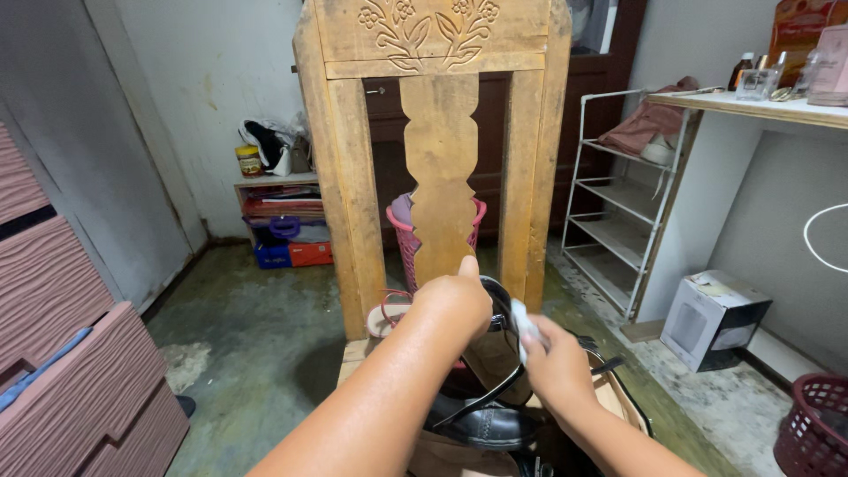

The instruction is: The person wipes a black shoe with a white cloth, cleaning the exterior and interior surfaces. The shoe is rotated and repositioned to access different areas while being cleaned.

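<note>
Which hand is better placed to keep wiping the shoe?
Right hand, probably: it pinches the small white cloth against the glossy black shoe. The left hand grips that shoe from above, steadying it.

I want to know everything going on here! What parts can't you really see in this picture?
- Head view: the black shoe is partly covered by the left hand and forearm.
- The small white thing in the right hand is blurred; cloth or wipe, unclear.
- The chair seat is mostly hidden by arms and shoes.
- The red basket is cut off by the right edge.
- The bottles on the shelf are too small to identify.
</note>
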